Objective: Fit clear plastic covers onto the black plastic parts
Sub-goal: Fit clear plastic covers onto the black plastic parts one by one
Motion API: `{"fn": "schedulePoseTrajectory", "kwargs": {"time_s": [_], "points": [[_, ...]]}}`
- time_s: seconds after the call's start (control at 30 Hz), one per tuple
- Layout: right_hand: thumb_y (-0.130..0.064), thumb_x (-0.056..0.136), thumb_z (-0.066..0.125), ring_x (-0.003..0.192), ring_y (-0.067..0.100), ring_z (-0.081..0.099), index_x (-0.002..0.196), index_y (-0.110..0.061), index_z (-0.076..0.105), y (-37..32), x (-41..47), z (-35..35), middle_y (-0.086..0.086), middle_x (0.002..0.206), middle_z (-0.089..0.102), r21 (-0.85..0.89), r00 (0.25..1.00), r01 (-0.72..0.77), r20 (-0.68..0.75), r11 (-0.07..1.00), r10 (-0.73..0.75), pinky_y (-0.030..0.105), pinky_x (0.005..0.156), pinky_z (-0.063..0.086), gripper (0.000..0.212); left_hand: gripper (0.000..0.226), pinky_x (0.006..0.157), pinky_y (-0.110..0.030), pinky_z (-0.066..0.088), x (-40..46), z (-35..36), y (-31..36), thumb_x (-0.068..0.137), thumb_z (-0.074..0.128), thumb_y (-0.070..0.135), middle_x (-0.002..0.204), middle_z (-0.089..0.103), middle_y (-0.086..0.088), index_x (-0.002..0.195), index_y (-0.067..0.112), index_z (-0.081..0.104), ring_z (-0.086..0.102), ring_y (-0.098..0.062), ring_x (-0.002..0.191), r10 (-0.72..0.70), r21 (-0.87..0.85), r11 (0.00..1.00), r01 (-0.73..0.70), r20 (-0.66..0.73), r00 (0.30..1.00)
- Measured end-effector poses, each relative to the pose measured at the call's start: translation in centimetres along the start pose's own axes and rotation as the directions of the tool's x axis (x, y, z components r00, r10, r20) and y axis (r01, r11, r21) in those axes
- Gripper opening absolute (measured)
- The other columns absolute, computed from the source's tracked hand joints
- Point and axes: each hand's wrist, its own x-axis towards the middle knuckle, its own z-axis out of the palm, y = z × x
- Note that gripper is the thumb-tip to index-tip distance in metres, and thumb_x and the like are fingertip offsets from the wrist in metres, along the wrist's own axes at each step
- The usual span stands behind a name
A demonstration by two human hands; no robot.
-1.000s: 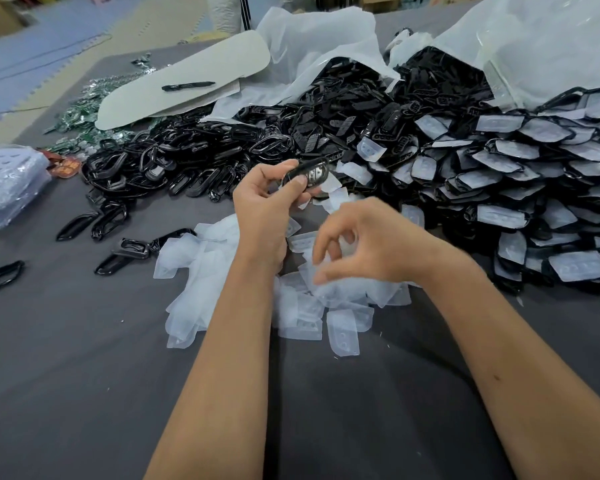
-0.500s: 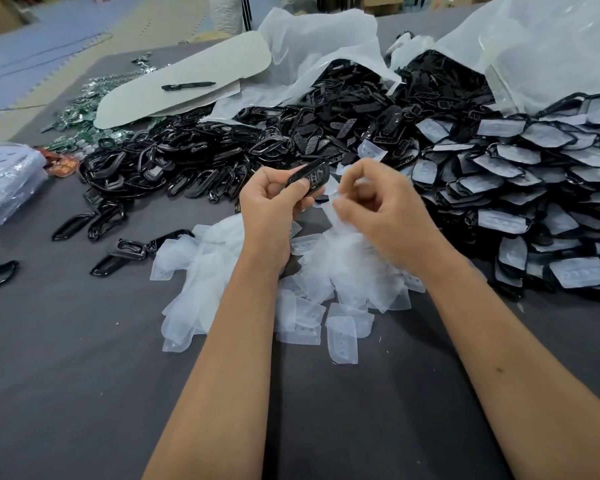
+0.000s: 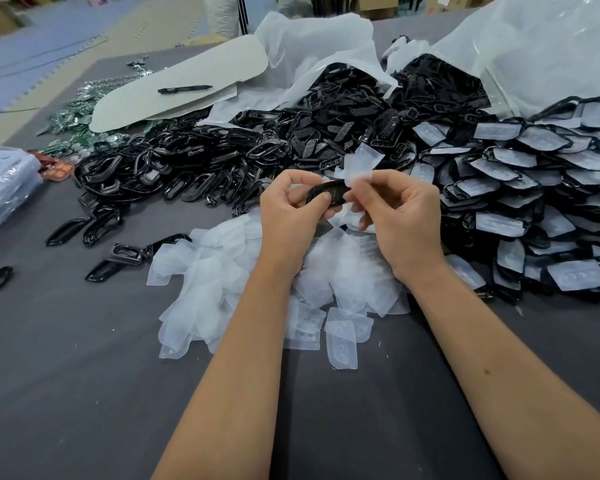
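A dark grey cloth-covered tabletop (image 3: 66, 393) fills the lower frame, bare in the near foreground apart from the person's two forearms. Just beyond them, at centre, lies a loose heap of clear covers (image 3: 222, 289), none yet fitted. Above this heap the left hand (image 3: 288, 216) has its grip curled round a single black part (image 3: 328, 195), thumb on its upper face, while the right hand (image 3: 402, 216) pinches one clear cover (image 3: 359, 166) between thumb and forefinger; the cover stands upright, its lower edge meeting the right end of the part. It appears not yet seated, so this piece is judged to be at the start of fitting.

At the right of the frame a large stack of covered parts (image 3: 541, 188) shows work already done. At centre and left, farther back, a still larger pile of bare black parts (image 3: 194, 168) remains, some spilling from white plastic bags (image 3: 326, 64) in the upper middle and upper right. The task therefore looks well under way but far from finished.

At the left edge sits a wrapped pale tray (image 3: 4, 181). In the upper left lie green circuit boards (image 3: 73, 116) and a grey card sheet (image 3: 187, 84) bearing a black pen (image 3: 184, 89). Beyond the tabletop, blue and beige foam floor mats (image 3: 49, 57) and cardboard boxes close the view.
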Motion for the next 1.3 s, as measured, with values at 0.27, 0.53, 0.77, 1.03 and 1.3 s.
{"fn": "schedulePoseTrajectory", "kwargs": {"time_s": [0.27, 0.53, 0.77, 1.03, 1.3], "points": [[-0.017, 0.104, 0.062, 0.060, 0.014, 0.065, 0.095, -0.013, 0.070, 0.42, 0.06, 0.03, 0.002, 0.075, 0.068, -0.066, 0.968, -0.055, -0.248, 0.996, 0.037, 0.029, 0.048, 0.053, 0.012, 0.027, 0.059, -0.026, 0.060, 0.01, 0.11, 0.00, 0.089, 0.066, -0.009, 0.089, 0.079, -0.010, 0.096, 0.014, 0.077, 0.076, -0.018, 0.072, -0.024, -0.014, 1.000, 0.023, -0.006, 1.000], [-0.014, 0.105, 0.060, 0.053, 0.015, 0.059, 0.100, -0.025, 0.072, 0.27, 0.15, 0.16, 0.000, 0.071, 0.063, -0.080, 0.989, -0.041, -0.143, 0.996, 0.030, 0.029, 0.048, 0.052, 0.018, 0.024, 0.053, -0.021, 0.054, 0.05, 0.21, -0.08, 0.088, 0.067, -0.012, 0.091, 0.079, -0.011, 0.097, 0.009, 0.076, 0.076, -0.021, 0.070, -0.021, -0.009, 1.000, 0.021, -0.001, 1.000], [-0.011, 0.096, 0.072, 0.059, 0.016, 0.065, 0.096, -0.009, 0.072, 0.26, -0.19, 0.42, 0.002, 0.076, 0.071, -0.241, 0.996, 0.020, -0.075, 0.970, -0.039, 0.032, 0.058, 0.056, 0.002, 0.023, 0.070, -0.026, 0.061, 0.19, 0.07, -0.30, 0.088, 0.071, -0.008, 0.096, 0.079, -0.015, 0.098, 0.011, 0.078, 0.077, -0.028, 0.085, -0.028, -0.085, 0.996, 0.034, 0.079, 0.996], [-0.019, 0.091, 0.081, 0.061, 0.014, 0.070, 0.091, -0.014, 0.081, 0.23, -0.26, 0.52, -0.007, 0.074, 0.074, -0.315, 0.989, 0.012, -0.137, 0.949, -0.058, 0.037, 0.065, 0.061, 0.005, 0.038, 0.081, -0.035, 0.063, 0.36, -0.07, -0.07, 0.086, 0.046, -0.005, 0.103, 0.075, -0.022, 0.100, 0.006, 0.081, 0.077, -0.031, 0.092, -0.072, -0.135, 0.987, 0.091, 0.135, 0.988], [-0.024, 0.085, 0.085, 0.058, 0.011, 0.068, 0.078, -0.014, 0.074, -0.01, -0.23, 0.60, -0.009, 0.067, 0.071, -0.381, 0.976, -0.001, -0.201, 0.925, -0.081, 0.036, 0.063, 0.060, 0.016, 0.029, 0.083, -0.033, 0.062, -0.04, -0.04, -0.19, 0.093, 0.055, -0.011, 0.102, 0.076, -0.024, 0.112, 0.001, 0.075, 0.077, -0.034, 0.095, -0.030, -0.111, 0.993, 0.050, 0.182, 0.983]]}}
